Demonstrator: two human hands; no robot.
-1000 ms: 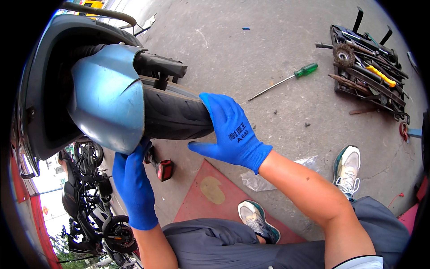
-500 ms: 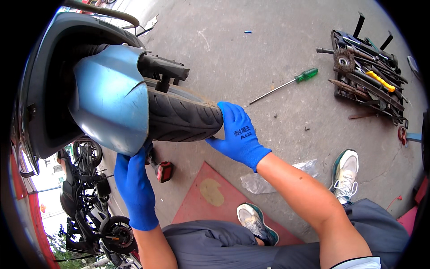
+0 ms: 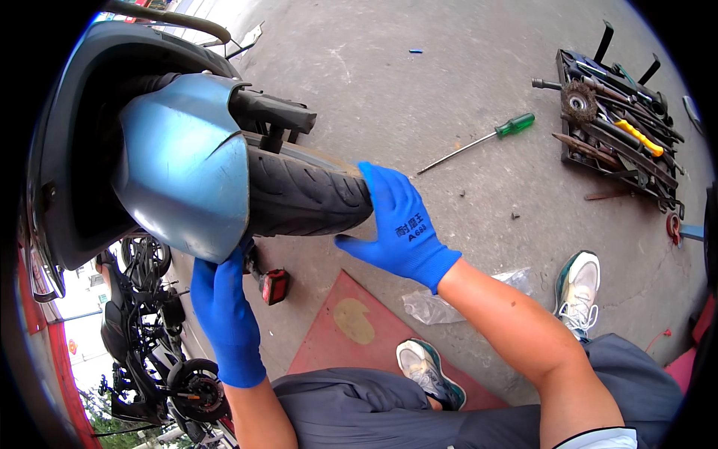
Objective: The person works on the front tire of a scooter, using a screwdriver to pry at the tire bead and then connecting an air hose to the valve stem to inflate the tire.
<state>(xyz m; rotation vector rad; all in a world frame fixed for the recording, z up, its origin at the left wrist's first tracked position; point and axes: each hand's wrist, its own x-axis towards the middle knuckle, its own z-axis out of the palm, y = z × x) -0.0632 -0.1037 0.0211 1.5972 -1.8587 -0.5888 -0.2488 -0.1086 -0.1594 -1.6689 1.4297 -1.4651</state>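
A scooter's front tyre (image 3: pixel 307 193) sticks out to the right from under a scratched light-blue front fender (image 3: pixel 183 161). My right hand (image 3: pixel 396 228), in a blue work glove, rests against the tyre's tread at its right end. Its fingers lie stretched over the rubber, and the thumb is spread away below the tyre. At the fender's lower edge is my gloved left hand (image 3: pixel 228 322), pointing upward. Its fingertips pass behind the fender and tyre, so I cannot see what they touch.
A green-handled screwdriver (image 3: pixel 479 142) lies on the concrete. Farther right sits a tray (image 3: pixel 565 112) crowded with tools. A red-and-black power tool battery (image 3: pixel 274 286), a red mat (image 3: pixel 321 352) and a crumpled plastic bag (image 3: pixel 434 307) lie nearby. Another motorcycle (image 3: pixel 142 329) stands at left.
My right thumb has swung away from the tyre, and that hand has shifted slightly, its fingers still on the tread. The left hand has hardly moved.
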